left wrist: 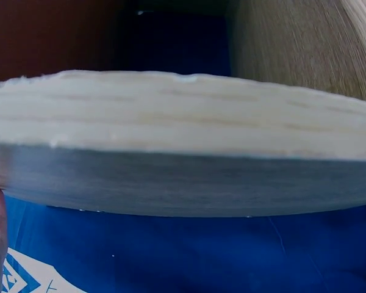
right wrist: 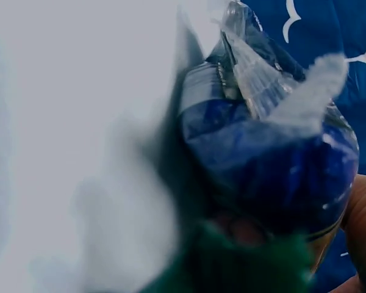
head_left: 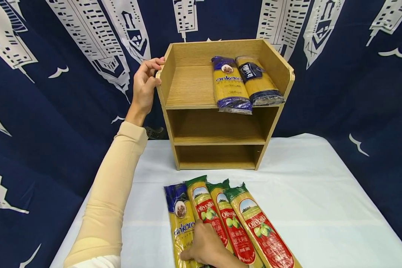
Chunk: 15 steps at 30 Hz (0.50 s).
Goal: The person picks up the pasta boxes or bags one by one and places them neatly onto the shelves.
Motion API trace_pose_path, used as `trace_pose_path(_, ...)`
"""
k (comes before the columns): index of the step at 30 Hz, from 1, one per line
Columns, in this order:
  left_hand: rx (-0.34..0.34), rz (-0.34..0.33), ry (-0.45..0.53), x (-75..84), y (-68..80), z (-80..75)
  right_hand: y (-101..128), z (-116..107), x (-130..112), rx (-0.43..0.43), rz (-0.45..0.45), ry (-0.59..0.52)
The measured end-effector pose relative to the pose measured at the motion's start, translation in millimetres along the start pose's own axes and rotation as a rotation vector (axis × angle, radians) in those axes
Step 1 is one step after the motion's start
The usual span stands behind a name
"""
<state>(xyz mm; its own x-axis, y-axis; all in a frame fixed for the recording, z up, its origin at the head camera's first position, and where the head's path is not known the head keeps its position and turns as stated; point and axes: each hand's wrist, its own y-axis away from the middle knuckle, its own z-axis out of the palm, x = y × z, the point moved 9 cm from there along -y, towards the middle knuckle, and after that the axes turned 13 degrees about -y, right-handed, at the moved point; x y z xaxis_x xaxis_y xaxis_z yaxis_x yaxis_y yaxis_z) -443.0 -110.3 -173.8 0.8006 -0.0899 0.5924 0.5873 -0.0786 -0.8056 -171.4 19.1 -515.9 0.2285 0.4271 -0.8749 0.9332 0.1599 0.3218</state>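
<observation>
Your left hand (head_left: 144, 87) grips the upper left side panel of the three-tier light wooden shelf unit (head_left: 221, 152), fingers curled over its front edge, steadying it. Your right hand (head_left: 209, 250) rests on the blue-and-yellow "ankara" spaghetti packet (head_left: 181, 219), leftmost of the row lying on the white tablecloth (head_left: 321, 208). Fingers curl over the packet's lower part, apparently closing on it; the right wrist view is too blurred to confirm. Three green-and-red "Olivoila" spaghetti packets (head_left: 234, 223) lie just beside it, touching. Two blue-ended packets (head_left: 242, 83) already lie on the top tier.

Judgement: pick-up step in hand. Next move calls for a firm grasp, lifting clear of the neighbours, keeping the shelf braced.
</observation>
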Motion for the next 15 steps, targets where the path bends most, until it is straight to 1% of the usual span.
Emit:
trace_pose_path(3, -0.002, 0.0, 0.001, 0.2, 0.5, 1.3, 0.6, -2.4, 1.5, -0.008, 0.003, -0.042)
trace_pose_path(11, -0.009, -0.003, -0.01, -0.2, 2.4, -0.5, 2.9, 2.8, 3.6, -0.069, 0.018, -0.264)
trace_pose_path(15, -0.013, 0.004, -0.005, 0.2, 0.7, 0.3, 3.1, 3.8, 4.6, -0.094, 0.039, -0.331)
